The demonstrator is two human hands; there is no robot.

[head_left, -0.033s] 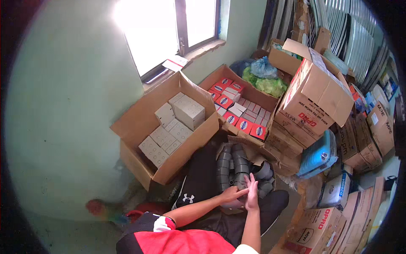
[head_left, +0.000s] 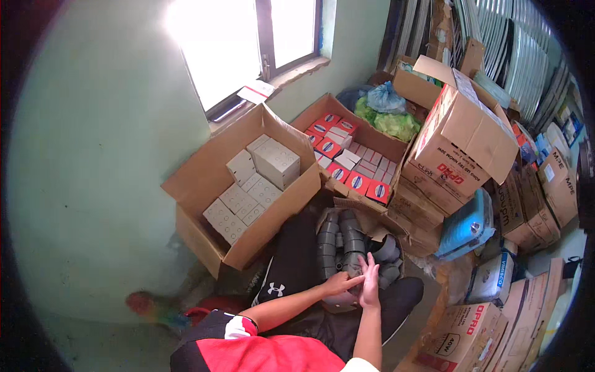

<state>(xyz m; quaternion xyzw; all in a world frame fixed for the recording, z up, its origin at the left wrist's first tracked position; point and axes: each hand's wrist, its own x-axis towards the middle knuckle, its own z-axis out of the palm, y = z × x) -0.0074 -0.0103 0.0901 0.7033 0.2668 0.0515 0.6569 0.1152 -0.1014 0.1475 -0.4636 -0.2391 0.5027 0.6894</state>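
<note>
My left hand (head_left: 339, 284) and my right hand (head_left: 370, 284) meet over my lap, at the near side of an open cardboard box. That box is filled with grey plastic pipe fittings (head_left: 352, 243), some stacked end to end in columns. The left index finger is stretched out and touches the right palm; the other left fingers are partly hidden. My right hand is raised with its fingers extended and the thumb apart. No object shows in either hand. A rounded, greyish piece (head_left: 342, 302) lies just under the hands, partly covered by them.
Ahead on the left, an open carton (head_left: 192, 180) holds white boxes with round marks. Beside it, another carton (head_left: 300, 118) contains red and white packets. Stacked cartons (head_left: 449, 167), a blue wrapped pack (head_left: 468, 226) and more boxes (head_left: 462, 335) crowd the right. A window (head_left: 229, 56) is in the wall.
</note>
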